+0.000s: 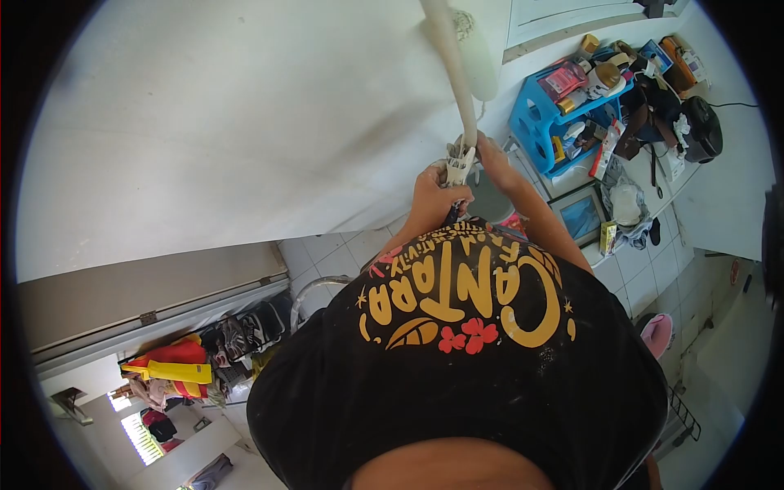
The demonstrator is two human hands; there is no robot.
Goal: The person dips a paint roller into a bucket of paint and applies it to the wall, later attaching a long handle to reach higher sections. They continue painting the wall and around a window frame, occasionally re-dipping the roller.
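Note:
A long pale pole or hose (453, 69) comes down from the top edge to my hands, in front of a large white surface. Its lower end meets a white slotted piece (459, 166). My left hand (437, 192) is closed around this piece, with something dark just below the fingers. On the other side, my right hand (495, 162) is at the join, its fingers partly hidden behind the pole's end. What those fingers hold cannot be made out.
A blue shelf (531, 110) with bottles stands at the right, near a framed picture (581, 214) and a black appliance (702, 131). A grey round container (490, 198) is below my hands. Clothes (175, 363) hang at the lower left. White tiles (335, 255) cover the floor.

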